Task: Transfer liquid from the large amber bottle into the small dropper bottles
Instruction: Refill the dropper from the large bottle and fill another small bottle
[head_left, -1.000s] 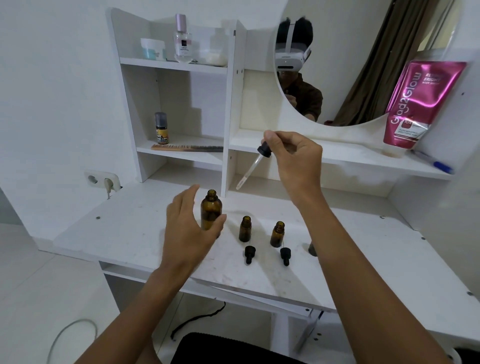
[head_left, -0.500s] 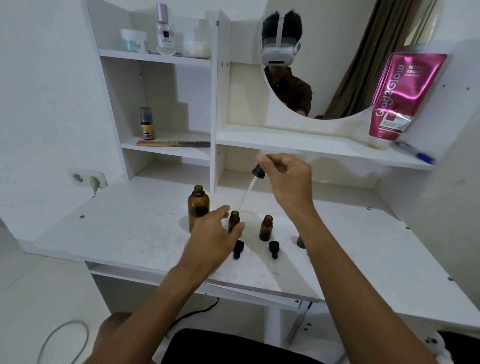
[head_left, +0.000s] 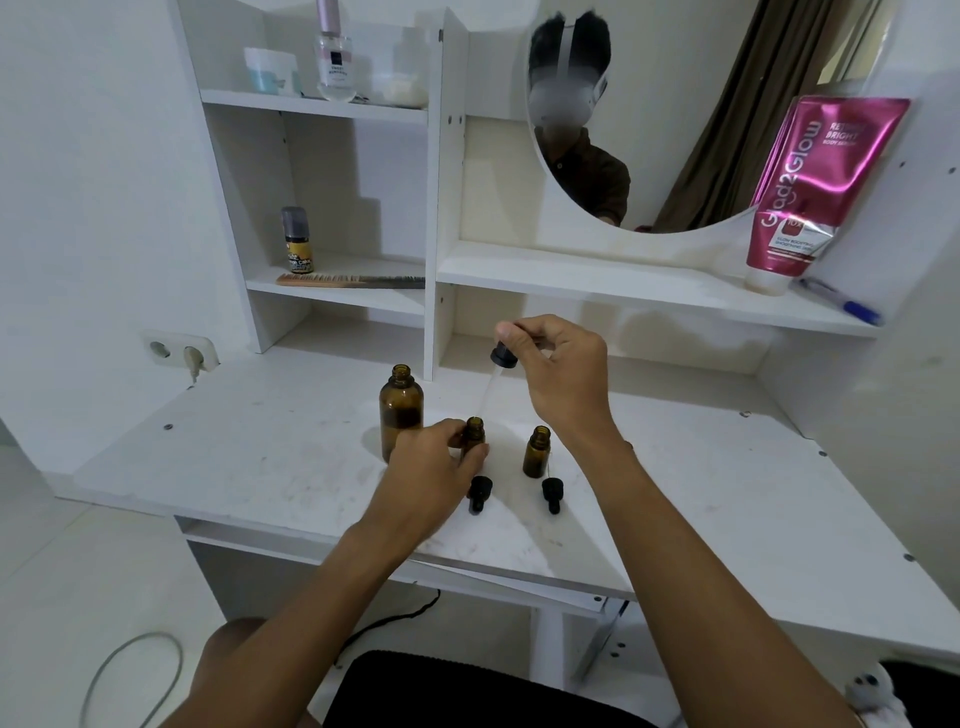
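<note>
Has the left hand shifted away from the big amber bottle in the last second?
Yes. The left hand has moved rightward off the large amber bottle, which stands where it did, and now grips the nearer small dropper bottle.

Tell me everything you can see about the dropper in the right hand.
The dropper has a black cap and bulb at the top and a thin clear tube, glass by its look, running down and to the left. The right hand pinches the bulb end from above. It hangs tilted, with its tip at the mouth of the small amber bottle that the left hand steadies. Any liquid inside cannot be made out.
</note>
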